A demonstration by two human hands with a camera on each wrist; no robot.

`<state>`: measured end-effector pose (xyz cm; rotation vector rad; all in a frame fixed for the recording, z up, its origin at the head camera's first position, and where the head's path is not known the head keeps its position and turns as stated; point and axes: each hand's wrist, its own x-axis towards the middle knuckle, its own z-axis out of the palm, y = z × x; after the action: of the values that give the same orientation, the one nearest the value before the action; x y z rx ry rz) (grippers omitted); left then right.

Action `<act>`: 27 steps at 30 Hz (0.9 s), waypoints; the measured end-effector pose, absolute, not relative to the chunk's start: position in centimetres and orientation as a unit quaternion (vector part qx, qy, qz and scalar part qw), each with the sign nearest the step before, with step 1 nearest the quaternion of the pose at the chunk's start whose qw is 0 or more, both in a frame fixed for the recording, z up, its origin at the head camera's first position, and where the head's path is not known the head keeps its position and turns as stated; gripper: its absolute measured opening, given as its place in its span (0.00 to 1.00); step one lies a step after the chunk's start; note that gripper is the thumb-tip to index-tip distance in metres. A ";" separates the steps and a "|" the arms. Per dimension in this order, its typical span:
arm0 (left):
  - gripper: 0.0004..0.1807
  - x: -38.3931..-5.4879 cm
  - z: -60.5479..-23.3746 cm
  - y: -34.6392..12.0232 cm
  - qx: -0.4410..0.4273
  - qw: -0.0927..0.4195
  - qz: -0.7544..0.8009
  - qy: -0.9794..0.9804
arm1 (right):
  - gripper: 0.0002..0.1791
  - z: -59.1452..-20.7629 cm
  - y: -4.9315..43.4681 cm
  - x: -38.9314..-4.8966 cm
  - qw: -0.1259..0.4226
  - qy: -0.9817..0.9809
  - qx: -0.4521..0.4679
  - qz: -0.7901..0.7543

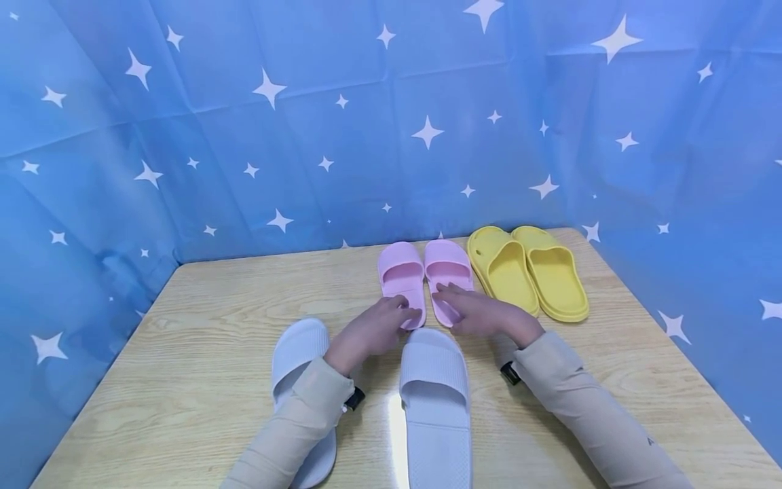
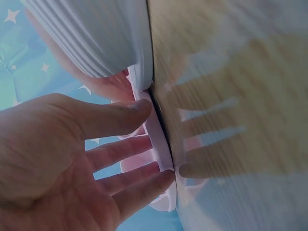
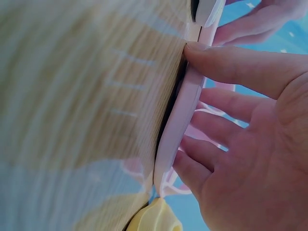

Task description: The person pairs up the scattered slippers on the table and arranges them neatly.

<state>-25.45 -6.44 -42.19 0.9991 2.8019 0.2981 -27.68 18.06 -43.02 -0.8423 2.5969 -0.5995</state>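
Observation:
A pair of small pink slippers lies side by side at the back of the table, toes toward the curtain. My left hand reaches over the heel of the left pink slipper. In the left wrist view its thumb meets the pink sole edge, with the other fingers fairly straight beside it. Over the heel of the right pink slipper is my right hand. The right wrist view shows its thumb at the sole's lower edge and its extended fingers against the slipper. Both hands partly hide the footbeds.
Two yellow clogs stand just right of the pink pair. A large grey-white slipper lies between my forearms, its toe close to the pink heels. Another one is partly under my left arm. A blue starry curtain borders the wooden table.

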 end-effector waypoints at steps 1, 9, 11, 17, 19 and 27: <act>0.15 -25.5 -42.2 -6.4 0.335 0.077 0.100 0.934 | 0.42 -43.0 18.1 -27.6 0.172 0.915 -0.297 -0.212; 0.13 -25.5 -42.3 -6.6 0.344 0.080 0.106 0.930 | 0.43 -42.7 18.2 -27.3 0.159 0.915 -0.305 -0.211; 0.13 -25.5 -42.2 -6.7 0.343 0.081 0.107 0.930 | 0.42 -42.5 18.2 -27.2 0.155 0.915 -0.308 -0.209; 0.18 -24.8 -41.3 -7.2 0.337 0.073 0.116 0.932 | 0.37 -41.4 18.3 -26.6 0.129 0.917 -0.326 -0.192; 0.21 -24.4 -40.8 -7.4 0.337 0.066 0.120 0.932 | 0.34 -40.9 18.2 -26.3 0.120 0.917 -0.331 -0.187; 0.25 -23.0 -39.0 -9.9 0.315 0.052 0.135 0.938 | 0.31 -37.9 17.4 -24.1 0.129 0.908 -0.353 -0.185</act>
<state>-23.00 -9.85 -38.96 0.9579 2.8522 0.4101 -24.15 17.35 -37.91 -1.0267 2.6399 -0.5384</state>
